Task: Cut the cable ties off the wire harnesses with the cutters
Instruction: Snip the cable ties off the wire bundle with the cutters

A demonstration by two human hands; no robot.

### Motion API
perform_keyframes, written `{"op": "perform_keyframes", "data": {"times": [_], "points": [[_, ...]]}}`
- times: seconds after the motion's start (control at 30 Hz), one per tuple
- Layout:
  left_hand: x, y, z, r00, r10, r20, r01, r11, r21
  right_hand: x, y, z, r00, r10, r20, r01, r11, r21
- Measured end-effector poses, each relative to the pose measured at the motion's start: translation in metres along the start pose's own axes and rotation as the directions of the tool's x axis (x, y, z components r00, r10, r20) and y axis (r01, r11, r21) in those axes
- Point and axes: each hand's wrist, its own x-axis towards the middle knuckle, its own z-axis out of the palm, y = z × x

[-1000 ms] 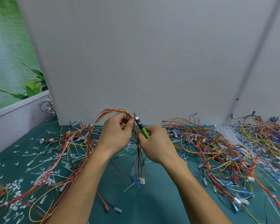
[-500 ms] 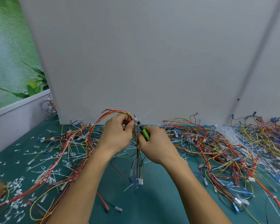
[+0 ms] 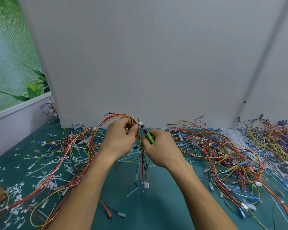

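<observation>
Starting nearest me, the green worktop (image 3: 156,214) carries a stray red lead (image 3: 105,208), and just beyond it the free ends of the wire harness (image 3: 142,165) hang down to a white connector (image 3: 146,185) close above the mat. My left hand (image 3: 121,138) is curled round the upper bend of that harness, thumb and forefinger pinching the red and yellow wires where they arch over. My right hand (image 3: 160,146) is wrapped round the green handles of the cutters (image 3: 145,131). Their blades point up and away, tips just beside my left thumb; I cannot tell whether the blades are parted. A thin white cable tie (image 3: 150,116) sticks out past the tips. I judge this is the lining-up step: the tie is found but not yet cut. The next move calls for slipping the tips onto the tie's band alone, clear of the insulation, then squeezing. Farther off lie cut ties (image 3: 17,195) on the left, a tangle of harnesses (image 3: 214,146) on the right, and a grey panel (image 3: 156,63) behind.
</observation>
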Motion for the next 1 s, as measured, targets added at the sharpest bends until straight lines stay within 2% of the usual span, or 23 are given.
{"op": "perform_keyframes", "data": {"times": [0.4,0.73,1.0], "points": [[0.0016,-0.0035,0.0012,1.000,-0.021,0.022,0.021,1.000,0.012,0.0003,0.0024,0.0005,0.999,-0.014,0.039,0.014,1.000,0.010],[0.0017,-0.0054,0.0025,0.999,-0.032,0.016,0.032,0.999,0.011,0.0038,0.0057,-0.0014,1.000,-0.002,-0.016,0.003,0.998,0.060],[0.0016,-0.0056,0.0047,0.999,-0.046,0.020,0.045,0.999,0.028,0.0007,0.0031,0.0006,0.999,-0.010,0.044,0.009,1.000,0.026]]}}
